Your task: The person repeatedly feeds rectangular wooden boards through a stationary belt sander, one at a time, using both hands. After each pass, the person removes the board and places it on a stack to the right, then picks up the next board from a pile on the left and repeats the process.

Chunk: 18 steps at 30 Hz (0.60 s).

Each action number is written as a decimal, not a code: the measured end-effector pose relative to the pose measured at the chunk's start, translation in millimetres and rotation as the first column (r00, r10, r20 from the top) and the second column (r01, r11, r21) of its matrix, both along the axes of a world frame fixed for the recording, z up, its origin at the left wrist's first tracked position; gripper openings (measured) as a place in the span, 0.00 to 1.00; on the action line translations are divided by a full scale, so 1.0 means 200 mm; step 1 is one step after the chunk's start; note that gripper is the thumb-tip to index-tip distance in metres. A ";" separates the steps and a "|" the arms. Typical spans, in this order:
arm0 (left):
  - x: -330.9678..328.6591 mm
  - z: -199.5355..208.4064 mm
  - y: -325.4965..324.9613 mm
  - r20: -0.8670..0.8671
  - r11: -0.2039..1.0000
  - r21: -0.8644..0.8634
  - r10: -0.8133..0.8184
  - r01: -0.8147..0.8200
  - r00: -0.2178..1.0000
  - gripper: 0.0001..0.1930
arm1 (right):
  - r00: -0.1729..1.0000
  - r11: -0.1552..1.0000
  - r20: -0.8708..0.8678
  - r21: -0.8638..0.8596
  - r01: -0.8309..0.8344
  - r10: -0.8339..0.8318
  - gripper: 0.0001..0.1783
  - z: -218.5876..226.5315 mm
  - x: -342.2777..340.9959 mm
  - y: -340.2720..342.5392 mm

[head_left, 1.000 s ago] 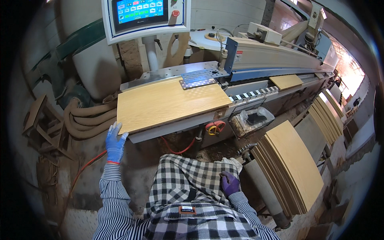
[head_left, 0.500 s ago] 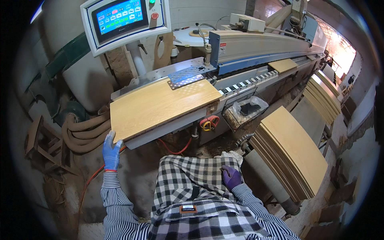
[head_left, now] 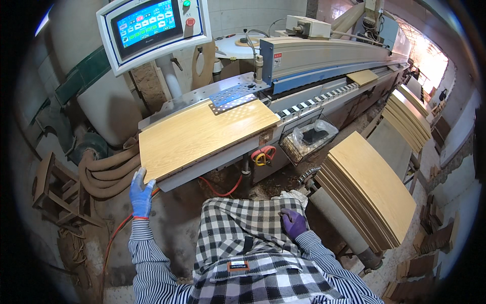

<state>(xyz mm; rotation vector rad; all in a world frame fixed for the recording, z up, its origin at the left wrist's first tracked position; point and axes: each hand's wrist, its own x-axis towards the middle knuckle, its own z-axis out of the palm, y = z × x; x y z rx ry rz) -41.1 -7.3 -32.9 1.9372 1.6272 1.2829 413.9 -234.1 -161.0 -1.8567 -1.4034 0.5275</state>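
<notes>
My left hand (head_left: 140, 193), in a blue glove, grips the near left corner of a wood-grain board (head_left: 202, 133). Its thumb lies apart from the fingers at the corner. The board lies flat on the machine's infeed table, its far edge beside a perforated metal plate (head_left: 234, 94). Against the checked apron (head_left: 243, 223) rests my right hand (head_left: 293, 223), gloved in purple, with its fingers curled. Whether it pinches the cloth is hidden. Farther along the machine's track sits a smaller board (head_left: 362, 77).
A control screen (head_left: 148, 25) stands at the upper left. On my right is a stack of boards (head_left: 372, 187) on rollers, with more boards (head_left: 406, 119) behind. A wire basket (head_left: 309, 138) and red-handled scissors (head_left: 263, 155) hang at the machine's front. Hoses (head_left: 109, 172) lie left.
The smaller board has moved a little farther away along the track. My view has shifted slightly. Both hands and the large board stay in about the same places.
</notes>
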 end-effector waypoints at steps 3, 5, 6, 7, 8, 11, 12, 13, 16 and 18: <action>0.06 0.01 0.02 0.012 1.000 -0.022 -0.005 0.005 1.000 0.28 | 0.992 0.996 -0.100 -0.050 0.074 -0.079 0.15 0.06 0.07 0.02; 0.11 0.03 0.02 0.056 1.000 -0.028 -0.010 0.012 0.998 0.28 | 0.991 0.988 -0.019 0.078 0.134 -0.133 0.14 0.17 0.15 0.08; 0.12 0.03 0.02 0.075 0.999 -0.033 -0.013 0.016 0.997 0.28 | 0.986 0.977 0.015 0.141 0.160 -0.164 0.14 0.25 0.19 0.11; 0.11 0.03 0.02 0.085 0.999 -0.042 -0.014 0.018 0.996 0.28 | 0.977 0.957 0.087 0.237 0.170 -0.195 0.13 0.35 0.22 0.12; 0.09 0.02 0.00 0.092 0.999 -0.044 -0.005 0.009 0.996 0.28 | 0.963 0.927 0.152 0.338 0.161 -0.222 0.13 0.45 0.25 0.15; 0.11 0.04 0.00 0.103 0.998 -0.054 -0.009 0.015 0.995 0.29 | 0.866 0.922 0.439 0.382 0.064 -0.242 0.16 0.66 0.47 0.24; 0.12 0.06 -0.01 0.102 0.998 -0.055 -0.001 0.007 0.995 0.29 | 0.808 0.909 0.526 0.417 0.026 -0.264 0.20 0.68 0.55 0.28; 0.13 0.07 -0.02 0.093 0.998 -0.061 0.012 -0.006 0.996 0.29 | 0.728 0.912 0.619 0.409 0.023 -0.296 0.23 0.72 0.60 0.31; 0.16 0.10 -0.02 0.089 0.998 -0.063 0.024 -0.019 0.996 0.29 | 0.585 0.966 0.773 0.242 0.087 -0.246 0.26 0.74 0.77 0.39; 0.16 0.08 0.00 0.114 0.999 -0.051 0.004 0.002 0.993 0.30 | 0.620 0.986 0.767 0.122 0.116 -0.167 0.24 0.71 0.89 0.43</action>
